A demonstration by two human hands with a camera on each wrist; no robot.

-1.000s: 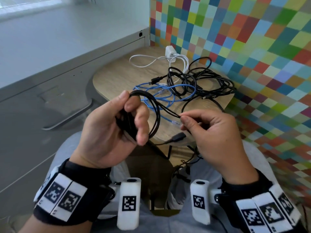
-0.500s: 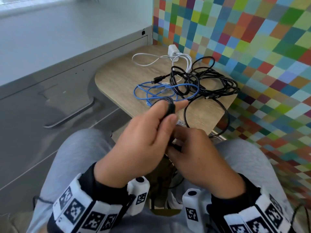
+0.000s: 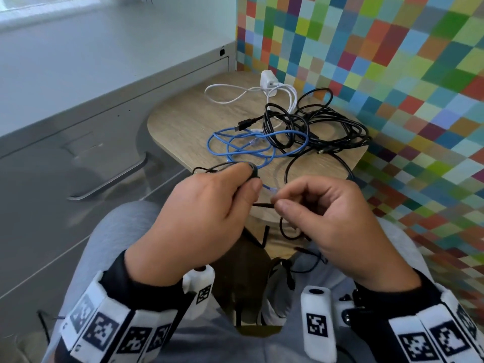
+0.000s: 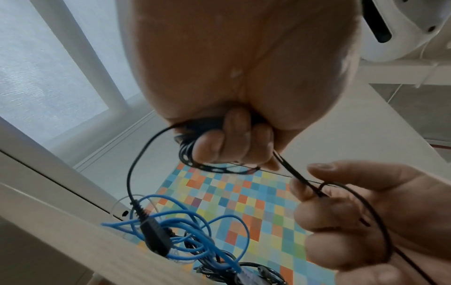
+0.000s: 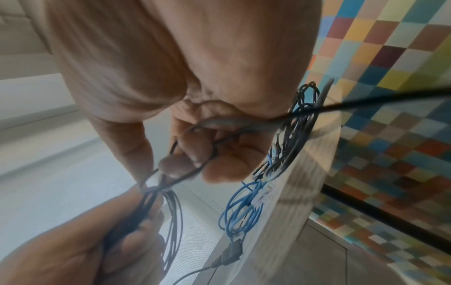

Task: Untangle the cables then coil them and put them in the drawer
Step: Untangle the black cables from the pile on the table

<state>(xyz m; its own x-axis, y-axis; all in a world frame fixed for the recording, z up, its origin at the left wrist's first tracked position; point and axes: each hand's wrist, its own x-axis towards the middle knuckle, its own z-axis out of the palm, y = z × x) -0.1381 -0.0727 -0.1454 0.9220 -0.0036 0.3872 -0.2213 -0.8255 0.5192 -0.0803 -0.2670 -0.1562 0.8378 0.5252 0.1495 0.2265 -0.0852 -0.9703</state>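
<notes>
My left hand (image 3: 209, 205) grips a small coil of thin black cable (image 4: 195, 162), its loops bunched under the curled fingers. A plug end (image 4: 156, 239) of that cable dangles below the hand. My right hand (image 3: 327, 218) pinches the same black cable's free length (image 3: 262, 205) between thumb and forefinger, close to the right of the left hand. On the small wooden table (image 3: 188, 119) lie a blue cable (image 3: 246, 148), a tangled heap of black cables (image 3: 327, 129) and a white cable with its charger (image 3: 267, 79).
A grey cabinet with a shut drawer and a metal handle (image 3: 110, 179) stands to the left of the table. A multicoloured checkered wall (image 3: 392, 61) runs behind and to the right. My knees in grey trousers (image 3: 125, 244) sit under the hands.
My hands came together half a second ago and have now drawn apart. The left hand has turned palm down over the coil, and the right pulls out a short stretch of cable.
</notes>
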